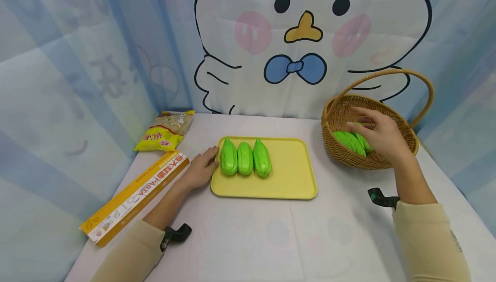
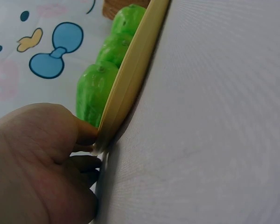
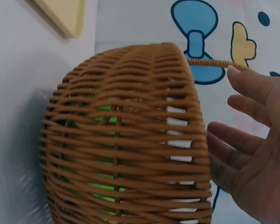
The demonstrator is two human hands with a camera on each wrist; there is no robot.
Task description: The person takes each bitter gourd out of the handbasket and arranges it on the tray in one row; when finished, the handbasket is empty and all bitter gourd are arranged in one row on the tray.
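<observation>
On the yellow tray [image 1: 290,170], three glossy green, ribbed, elongated vegetables [image 1: 245,158] lie side by side towards the left. My left hand [image 1: 200,169] rests at the tray's left edge. Its fingertips touch the rim in the left wrist view, close to the nearest vegetable [image 2: 91,91]. Over the wicker basket [image 1: 342,158] my right hand [image 1: 381,135] hovers with spread, slightly bent fingers and holds nothing. More green vegetables [image 1: 350,143] lie in the basket, partly covered by that hand. The right wrist view shows only green glimpses of them through the weave.
An orange and white pasta box [image 1: 135,198] lies diagonally at the left. Behind it is a yellow and clear food packet [image 1: 166,131]. The basket's tall arched handle [image 1: 428,88] rises at the right. A printed curtain [image 1: 255,88] hangs behind the table.
</observation>
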